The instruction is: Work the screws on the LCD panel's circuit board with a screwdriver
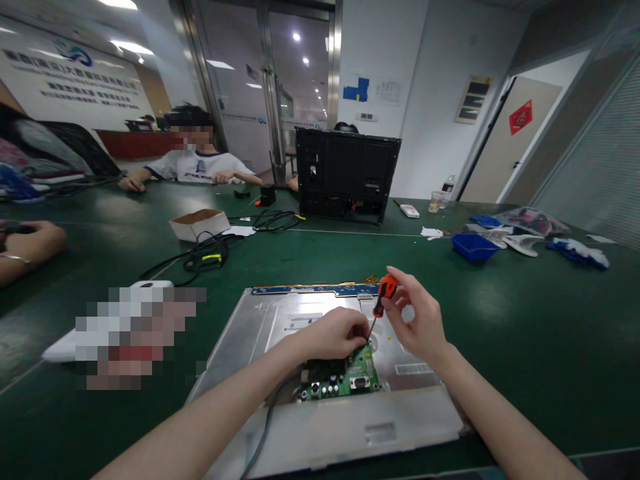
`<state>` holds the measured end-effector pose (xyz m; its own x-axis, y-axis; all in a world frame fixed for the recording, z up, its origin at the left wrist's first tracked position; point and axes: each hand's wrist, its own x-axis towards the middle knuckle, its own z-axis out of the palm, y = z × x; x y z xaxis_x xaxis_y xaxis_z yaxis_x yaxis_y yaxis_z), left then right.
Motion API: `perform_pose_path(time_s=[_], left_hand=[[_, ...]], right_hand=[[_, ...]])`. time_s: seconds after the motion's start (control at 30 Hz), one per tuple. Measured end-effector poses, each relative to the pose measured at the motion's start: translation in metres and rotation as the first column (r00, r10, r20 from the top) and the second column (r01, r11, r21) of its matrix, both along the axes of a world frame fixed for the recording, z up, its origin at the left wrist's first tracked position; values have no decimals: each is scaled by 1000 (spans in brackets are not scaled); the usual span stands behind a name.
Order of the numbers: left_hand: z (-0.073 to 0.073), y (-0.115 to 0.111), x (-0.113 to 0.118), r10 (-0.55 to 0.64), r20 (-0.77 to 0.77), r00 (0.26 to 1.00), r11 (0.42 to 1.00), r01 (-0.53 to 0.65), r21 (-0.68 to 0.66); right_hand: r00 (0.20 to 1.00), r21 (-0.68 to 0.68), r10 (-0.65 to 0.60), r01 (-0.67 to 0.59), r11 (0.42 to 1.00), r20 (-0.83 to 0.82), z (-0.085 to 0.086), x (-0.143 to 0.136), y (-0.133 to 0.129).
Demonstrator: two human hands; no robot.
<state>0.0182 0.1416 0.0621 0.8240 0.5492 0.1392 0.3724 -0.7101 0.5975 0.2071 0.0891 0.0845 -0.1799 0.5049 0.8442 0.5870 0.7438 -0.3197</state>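
Note:
In my right hand [417,320] is a screwdriver [385,293] with an orange and black handle, pinched between the fingers. Its shaft slants down to the upper corner of a green circuit board [367,370]. My left hand [337,333] bends over the board, fingers closed together beside the screwdriver's tip; what they hold, if anything, is hidden. Under the board lies a silver metal display panel [255,327], flat on the table. A narrow blue circuit strip [310,291] runs along the panel's far edge. From the board's left side a grey cable [265,430] trails toward me.
The green table [500,320] carries a black monitor housing [345,173] at the back. Black cables [207,253] and a small open box [200,225] lie left of centre. A blue tray [473,247] stands right. A co-worker [200,160] sits across; another person's hand [37,243] is at left.

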Motion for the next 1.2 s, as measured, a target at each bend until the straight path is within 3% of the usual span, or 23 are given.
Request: perform_pose_path(time_s=[0.43, 0.97, 1.2], left_hand=[[0, -1, 0, 12, -10, 1000, 1000, -12, -11], [-1, 1, 0, -16, -13, 1000, 1000, 16, 12], [2, -1, 0, 15, -31, 999, 1000, -15, 12]], right_hand=[[993, 2, 11, -10, 1000, -119, -7, -4, 3], [999, 3, 36, -36, 999, 16, 0, 0, 0], [998, 36, -22, 23, 999, -53, -6, 1, 3]])
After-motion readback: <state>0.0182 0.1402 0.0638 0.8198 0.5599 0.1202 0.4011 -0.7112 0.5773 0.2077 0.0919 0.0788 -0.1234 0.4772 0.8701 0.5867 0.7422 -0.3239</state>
